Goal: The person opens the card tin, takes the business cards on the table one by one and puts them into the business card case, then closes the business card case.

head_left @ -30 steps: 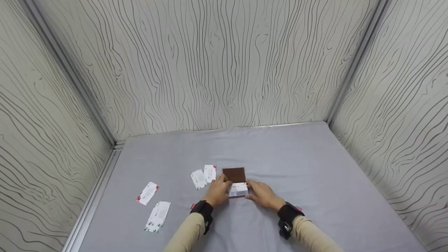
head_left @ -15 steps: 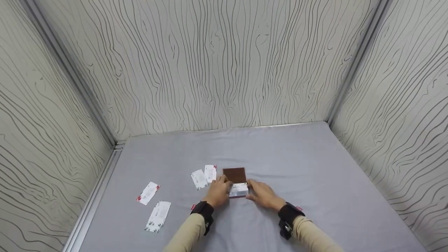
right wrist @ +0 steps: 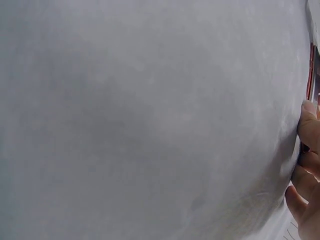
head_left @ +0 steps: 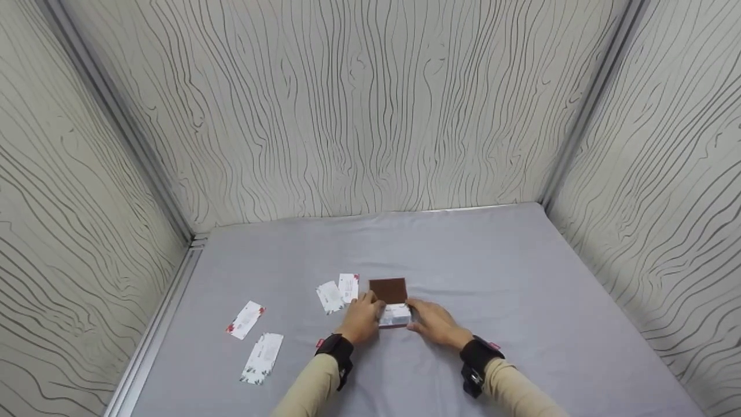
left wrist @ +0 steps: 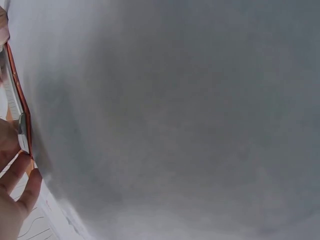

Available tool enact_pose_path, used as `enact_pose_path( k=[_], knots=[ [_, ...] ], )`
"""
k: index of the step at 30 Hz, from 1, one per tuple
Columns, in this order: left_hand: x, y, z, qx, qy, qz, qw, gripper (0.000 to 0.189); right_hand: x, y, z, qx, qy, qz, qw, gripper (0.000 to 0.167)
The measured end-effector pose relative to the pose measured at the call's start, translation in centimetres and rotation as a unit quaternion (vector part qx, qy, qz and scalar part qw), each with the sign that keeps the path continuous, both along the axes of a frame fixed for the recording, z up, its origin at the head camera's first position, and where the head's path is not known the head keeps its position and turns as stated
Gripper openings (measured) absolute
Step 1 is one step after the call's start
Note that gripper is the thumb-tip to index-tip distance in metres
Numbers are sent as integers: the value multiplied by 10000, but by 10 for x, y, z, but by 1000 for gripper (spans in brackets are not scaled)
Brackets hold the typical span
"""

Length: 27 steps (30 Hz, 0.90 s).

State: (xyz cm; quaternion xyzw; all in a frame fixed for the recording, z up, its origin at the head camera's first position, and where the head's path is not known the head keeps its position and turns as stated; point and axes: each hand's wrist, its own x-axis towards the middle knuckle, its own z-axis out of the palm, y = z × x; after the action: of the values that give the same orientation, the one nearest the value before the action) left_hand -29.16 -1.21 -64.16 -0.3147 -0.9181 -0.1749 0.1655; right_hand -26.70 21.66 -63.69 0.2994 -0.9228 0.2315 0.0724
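The case [head_left: 389, 295] lies on the cloth [head_left: 492, 260], its brown lid folded back on the far side, white cards [head_left: 396, 315] filling the near side. It should handle light and fairly stiff; the cards inside are probably slick and easily creased, so its side edges seem the safest hold. The left hand [head_left: 361, 317] grips its left edge, the right hand [head_left: 435, 322] its right. The head view gives the loose cards [head_left: 261, 358] left of the case; the wrist views instead show its thin reddish rim [left wrist: 19, 89] side-on, fingertips against it.
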Motion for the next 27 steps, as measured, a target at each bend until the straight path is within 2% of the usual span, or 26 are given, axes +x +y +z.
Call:
enact_pose_path(
  k=[3,10,19,22,25,27],
  knots=[
    [0,0,1,-1,-144,8,9999,17,0,0,0,39,-61,31,10000,47],
    [-1,-2,2,283,-90,-127,9995,13,-1,1,0,47,-153,-4,9999,43],
    [-2,-6,-4,510,-65,-90,9986,15,0,0,-2,-133,-113,0,9998,45],
    [-3,-8,-6,487,103,197,9986,16,-1,1,-4,-182,3,65,9998,46],
    [-5,-12,-7,352,431,836,9949,16,0,1,-4,-276,137,144,9994,46],
    [-7,-16,-8,219,645,1348,9885,18,-1,1,-4,-282,170,128,9994,44]
  ],
)
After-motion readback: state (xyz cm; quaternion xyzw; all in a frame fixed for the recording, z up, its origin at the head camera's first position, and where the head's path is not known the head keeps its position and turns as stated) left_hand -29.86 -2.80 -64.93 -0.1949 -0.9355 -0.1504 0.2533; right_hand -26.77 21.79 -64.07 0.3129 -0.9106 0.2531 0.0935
